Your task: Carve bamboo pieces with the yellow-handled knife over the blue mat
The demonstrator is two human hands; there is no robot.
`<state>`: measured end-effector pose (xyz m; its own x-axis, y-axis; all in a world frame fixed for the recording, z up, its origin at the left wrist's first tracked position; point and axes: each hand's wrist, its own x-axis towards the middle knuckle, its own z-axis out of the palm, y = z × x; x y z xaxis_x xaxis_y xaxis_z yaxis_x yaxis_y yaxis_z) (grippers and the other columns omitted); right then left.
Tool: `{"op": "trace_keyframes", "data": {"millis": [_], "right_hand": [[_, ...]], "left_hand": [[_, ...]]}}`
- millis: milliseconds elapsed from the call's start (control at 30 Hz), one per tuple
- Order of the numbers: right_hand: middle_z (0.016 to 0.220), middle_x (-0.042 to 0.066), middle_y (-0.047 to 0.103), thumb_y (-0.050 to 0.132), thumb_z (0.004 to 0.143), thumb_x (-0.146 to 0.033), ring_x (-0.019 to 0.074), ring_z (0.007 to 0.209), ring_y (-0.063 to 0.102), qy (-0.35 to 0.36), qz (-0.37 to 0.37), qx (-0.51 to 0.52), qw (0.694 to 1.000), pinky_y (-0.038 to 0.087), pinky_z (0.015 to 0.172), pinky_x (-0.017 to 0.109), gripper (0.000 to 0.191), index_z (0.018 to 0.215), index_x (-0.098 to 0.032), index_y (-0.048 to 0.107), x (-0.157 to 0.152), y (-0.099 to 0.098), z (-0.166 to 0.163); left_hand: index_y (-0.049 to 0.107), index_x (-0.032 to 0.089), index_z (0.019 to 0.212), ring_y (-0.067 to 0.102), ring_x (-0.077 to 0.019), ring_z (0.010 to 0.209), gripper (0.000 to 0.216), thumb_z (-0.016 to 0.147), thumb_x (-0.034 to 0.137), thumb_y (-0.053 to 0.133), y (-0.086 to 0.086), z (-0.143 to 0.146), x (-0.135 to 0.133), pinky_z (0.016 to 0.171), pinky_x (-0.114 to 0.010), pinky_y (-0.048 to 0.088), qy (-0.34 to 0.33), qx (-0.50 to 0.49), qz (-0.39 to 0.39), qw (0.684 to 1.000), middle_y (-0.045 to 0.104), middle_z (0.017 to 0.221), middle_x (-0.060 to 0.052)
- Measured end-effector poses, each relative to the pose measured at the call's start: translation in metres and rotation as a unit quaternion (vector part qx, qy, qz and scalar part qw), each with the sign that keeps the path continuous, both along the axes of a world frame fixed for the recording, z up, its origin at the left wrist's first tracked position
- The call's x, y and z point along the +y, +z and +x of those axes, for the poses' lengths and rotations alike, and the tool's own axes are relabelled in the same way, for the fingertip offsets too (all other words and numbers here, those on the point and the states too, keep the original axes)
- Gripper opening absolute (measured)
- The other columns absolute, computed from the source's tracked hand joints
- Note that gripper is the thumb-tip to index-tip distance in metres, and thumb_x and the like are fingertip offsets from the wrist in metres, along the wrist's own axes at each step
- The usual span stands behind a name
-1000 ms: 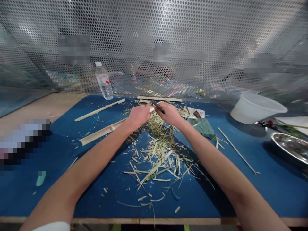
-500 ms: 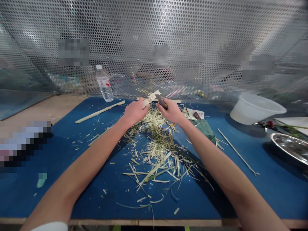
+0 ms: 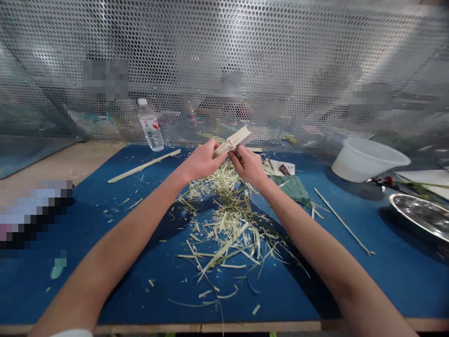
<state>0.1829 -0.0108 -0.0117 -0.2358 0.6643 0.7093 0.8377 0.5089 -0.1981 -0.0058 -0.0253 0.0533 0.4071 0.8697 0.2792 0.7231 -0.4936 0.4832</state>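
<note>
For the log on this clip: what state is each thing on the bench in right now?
Left hand: grip shut on strip.
Right hand: grip shut on knife.
Strip: lifted off the mat, far end tilted up.
Knife: mostly hidden in the fist.
Bottle: upright, capped.
Bowl: mouth up.
Shavings: heaped on mat.
Spare strip: flat on mat.

The left hand (image 3: pixel 201 161) and right hand (image 3: pixel 250 166) are bare, as are both forearms, and a white sleeve edge (image 3: pixel 72 333) shows on the left arm at the near left.
</note>
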Motion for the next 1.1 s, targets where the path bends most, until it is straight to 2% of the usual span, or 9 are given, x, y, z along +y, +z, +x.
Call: {"op": "trace_keyframes", "data": {"millis": [133, 233, 367, 533, 733, 800, 867, 967, 1100], "right_hand": [[0.07, 0.003, 0.062, 0.046, 0.093, -0.04, 0.0159, 0.063, 0.055, 0.004, 0.03, 0.037, 0.999, 0.03, 0.058, 0.026, 0.023, 0.083, -0.021, 0.053, 0.006, -0.009, -0.001], [0.067, 0.002, 0.06, 0.046, 0.09, -0.036, 0.015, 0.06, 0.053, 0.016, 0.037, 0.075, 0.996, 0.031, 0.058, 0.025, 0.02, 0.077, -0.021, 0.051, 0.009, -0.014, -0.004], [0.069, 0.003, 0.061, 0.046, 0.086, -0.032, 0.0157, 0.064, 0.054, 0.038, 0.029, 0.103, 0.994, 0.035, 0.062, 0.026, 0.018, 0.071, -0.022, 0.049, 0.009, -0.016, -0.008], [0.069, 0.002, 0.06, 0.047, 0.083, -0.034, 0.0155, 0.063, 0.051, 0.04, -0.027, 0.165, 0.985, 0.036, 0.063, 0.026, 0.016, 0.075, -0.021, 0.052, 0.006, -0.016, -0.016], [0.064, -0.001, 0.058, 0.046, 0.081, -0.036, 0.0136, 0.063, 0.05, 0.111, -0.14, 0.232, 0.956, 0.036, 0.059, 0.023, 0.025, 0.071, -0.017, 0.058, 0.007, -0.025, -0.023], [0.061, 0.0, 0.058, 0.045, 0.081, -0.035, 0.0143, 0.061, 0.052, 0.079, -0.161, 0.214, 0.96, 0.034, 0.057, 0.023, 0.028, 0.067, -0.016, 0.061, 0.008, -0.029, -0.023], [0.062, 0.003, 0.063, 0.044, 0.082, -0.034, 0.0165, 0.063, 0.057, 0.01, -0.158, 0.186, 0.97, 0.035, 0.058, 0.024, 0.031, 0.071, -0.016, 0.067, 0.007, -0.029, -0.021], [0.076, 0.008, 0.073, 0.041, 0.087, -0.035, 0.0221, 0.073, 0.065, -0.093, -0.156, 0.123, 0.976, 0.038, 0.064, 0.026, 0.037, 0.09, -0.018, 0.074, 0.002, -0.022, -0.018], [0.094, 0.015, 0.076, 0.039, 0.092, -0.037, 0.0279, 0.09, 0.07, -0.164, -0.191, 0.03, 0.967, 0.042, 0.073, 0.029, 0.042, 0.102, -0.017, 0.074, -0.003, -0.01, -0.018]], "left_hand": [[0.056, 0.018, 0.094, 0.057, -0.0174, 0.071, 0.028, 0.085, 0.045, 0.053, 0.003, 0.004, -0.008, 0.061, -0.033, 0.04, -0.025, -0.046, -0.002, 0.999, 0.065, 0.084, -0.008], [0.054, 0.02, 0.084, 0.053, -0.0146, 0.064, 0.026, 0.081, 0.045, 0.059, 0.005, 0.007, -0.015, 0.058, -0.032, 0.037, -0.042, -0.042, 0.009, 0.998, 0.061, 0.075, -0.004], [0.052, 0.02, 0.083, 0.052, -0.0146, 0.063, 0.028, 0.081, 0.047, 0.06, 0.007, 0.011, -0.021, 0.057, -0.032, 0.034, -0.029, -0.03, 0.033, 0.999, 0.06, 0.073, -0.003], [0.054, 0.019, 0.087, 0.057, -0.0176, 0.069, 0.029, 0.085, 0.048, 0.059, 0.006, 0.015, -0.022, 0.059, -0.032, 0.034, -0.007, 0.001, 0.038, 0.999, 0.063, 0.077, -0.005], [0.06, 0.018, 0.1, 0.063, -0.0242, 0.076, 0.035, 0.086, 0.051, 0.059, -0.001, 0.016, -0.018, 0.061, -0.034, 0.036, 0.017, 0.062, 0.046, 0.997, 0.068, 0.083, -0.011], [0.061, 0.017, 0.105, 0.065, -0.0277, 0.079, 0.042, 0.087, 0.054, 0.056, -0.006, 0.017, -0.016, 0.061, -0.036, 0.037, 0.031, 0.082, 0.05, 0.995, 0.068, 0.083, -0.013], [0.062, 0.015, 0.106, 0.066, -0.0298, 0.081, 0.046, 0.087, 0.056, 0.054, -0.011, 0.019, -0.014, 0.062, -0.037, 0.039, 0.04, 0.081, 0.051, 0.995, 0.069, 0.085, -0.015], [0.063, 0.015, 0.106, 0.067, -0.0299, 0.081, 0.047, 0.088, 0.056, 0.053, -0.019, 0.023, -0.012, 0.062, -0.038, 0.041, 0.06, 0.06, 0.049, 0.995, 0.07, 0.086, -0.016], [0.066, 0.015, 0.104, 0.067, -0.0288, 0.08, 0.048, 0.088, 0.057, 0.05, -0.025, 0.024, -0.01, 0.062, -0.038, 0.042, 0.079, 0.045, 0.054, 0.994, 0.072, 0.088, -0.016]]}}
